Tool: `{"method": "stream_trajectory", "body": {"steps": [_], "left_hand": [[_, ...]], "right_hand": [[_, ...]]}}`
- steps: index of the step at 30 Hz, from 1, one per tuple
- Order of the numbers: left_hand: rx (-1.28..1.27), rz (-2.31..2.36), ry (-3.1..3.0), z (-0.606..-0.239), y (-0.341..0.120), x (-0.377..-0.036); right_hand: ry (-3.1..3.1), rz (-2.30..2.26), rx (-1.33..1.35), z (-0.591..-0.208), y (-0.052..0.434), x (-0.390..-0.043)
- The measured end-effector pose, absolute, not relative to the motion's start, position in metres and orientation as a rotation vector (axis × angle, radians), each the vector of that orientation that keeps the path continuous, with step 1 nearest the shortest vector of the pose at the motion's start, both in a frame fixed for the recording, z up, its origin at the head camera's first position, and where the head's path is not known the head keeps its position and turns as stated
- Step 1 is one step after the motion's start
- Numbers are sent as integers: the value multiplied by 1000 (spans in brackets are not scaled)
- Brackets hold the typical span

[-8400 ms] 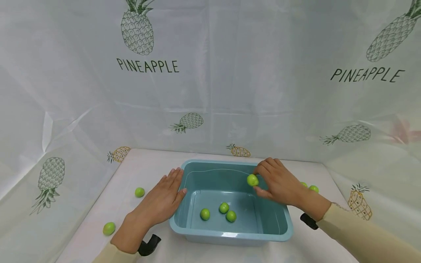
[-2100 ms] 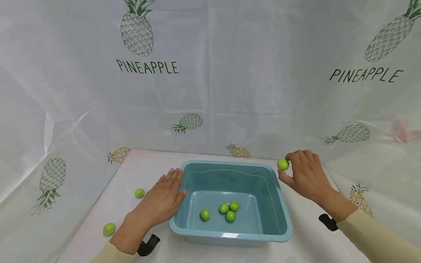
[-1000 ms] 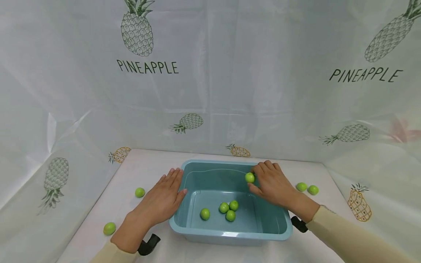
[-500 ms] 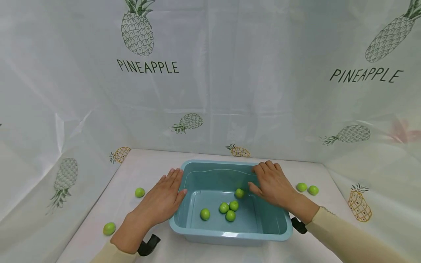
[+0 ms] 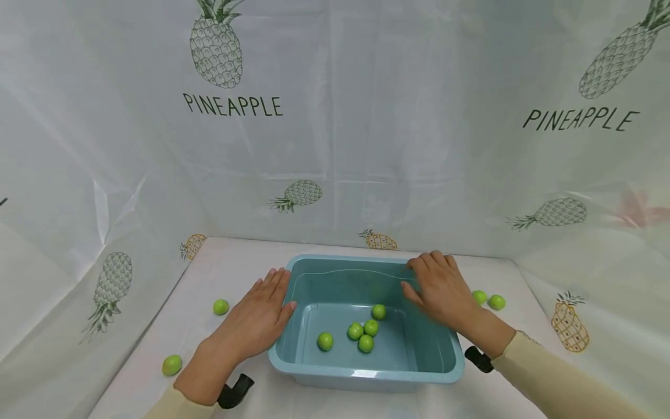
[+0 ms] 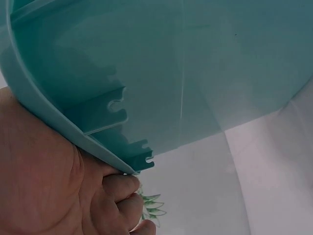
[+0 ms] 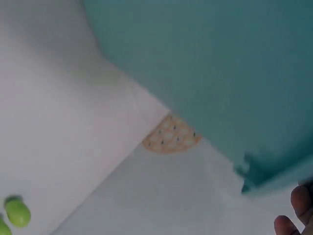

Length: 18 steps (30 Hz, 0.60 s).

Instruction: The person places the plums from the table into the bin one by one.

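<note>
Resting flat with fingers straight, the left hand (image 5: 250, 329) lies palm down on the table against the left wall of the teal tub (image 5: 366, 375), thumb tip right at the rim; holding nothing. From the left wrist view you just see the tub's (image 6: 195, 73) underside lip sitting over the fingers (image 6: 122, 188).

Right hand (image 5: 442, 291) is empty too, fingers loosely spread and relaxed, hanging over the tub's back right corner with the fingertips near the far rim. Can't tell if it's actually touching the rim or just floating above it. The right wrist view is mostly blurry teal wall (image 7: 220, 73) plus a couple of fingertips (image 7: 299, 200) at the edge.

Inside the tub there are five little green fruits: one on its own (image 5: 378, 312) closest to the right hand, a tight cluster of three (image 5: 364, 334) just in front of it, and another one (image 5: 325, 341) off to the left.

Out on the white table (image 5: 230, 273), two green fruits (image 5: 488, 299) sit side by side just past the right hand, and two more are on the left, one near the left hand (image 5: 221, 306) and one nearer the front edge (image 5: 171, 365). Pineapple-print sheet (image 5: 335, 116) hangs all around the back.
</note>
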<state>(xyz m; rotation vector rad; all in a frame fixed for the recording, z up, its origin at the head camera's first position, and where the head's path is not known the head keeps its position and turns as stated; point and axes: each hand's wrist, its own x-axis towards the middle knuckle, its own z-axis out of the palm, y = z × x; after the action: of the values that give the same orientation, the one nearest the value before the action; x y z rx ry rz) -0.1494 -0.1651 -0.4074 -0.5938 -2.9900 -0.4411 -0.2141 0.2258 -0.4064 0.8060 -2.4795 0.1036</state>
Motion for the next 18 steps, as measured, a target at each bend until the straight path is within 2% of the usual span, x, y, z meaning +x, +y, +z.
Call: {"method": "stream_trajectory", "body": {"steps": [9, 18], "left_hand": [[-593, -449, -2981, -407, -164, -149], [-586, -456, -2992, -406, -165, -149]], "right_hand": [[-2277, 12, 769, -389, 296, -233], [-2371, -139, 655, -427, 374, -239]]}}
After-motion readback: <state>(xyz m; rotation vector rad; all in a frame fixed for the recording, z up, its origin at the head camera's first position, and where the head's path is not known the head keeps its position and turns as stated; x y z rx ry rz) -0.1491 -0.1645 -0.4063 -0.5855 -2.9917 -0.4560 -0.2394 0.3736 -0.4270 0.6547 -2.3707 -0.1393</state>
